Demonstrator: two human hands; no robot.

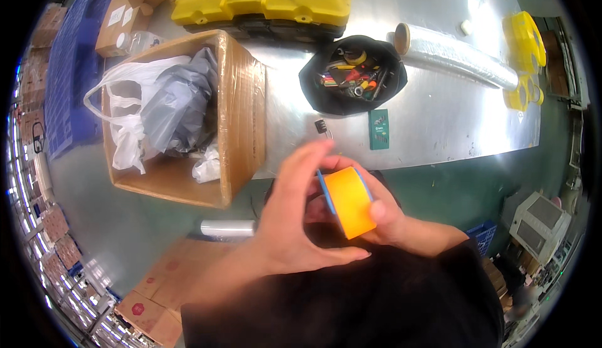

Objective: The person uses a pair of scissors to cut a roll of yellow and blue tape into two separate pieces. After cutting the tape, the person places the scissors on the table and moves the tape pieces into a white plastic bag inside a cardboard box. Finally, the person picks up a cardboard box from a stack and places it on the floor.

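Observation:
Close to my body I hold an orange roll [350, 202] with a blue rim along its left side; it looks like a roll of tape, tilted. My right hand [392, 219] grips it from the right, the thumb pressed on its orange face. At its left, my left hand [282, 216] is open, thumb and fingers spread in a wide curve about the blue rim. Whether its fingertips touch the roll is hard to tell. Just beyond the hands, a small black piece [321, 126] and a green flat case [379, 129] lie on the metal table [282, 141].
A cardboard box [244, 116] with plastic bags stands left. Behind are a yellow toolbox [263, 3] and a black bag [320, 94] of hand tools. A silvery foil roll [464, 56] and yellow spools [523, 43] lie right. Below the table edge is a white roll [227, 228].

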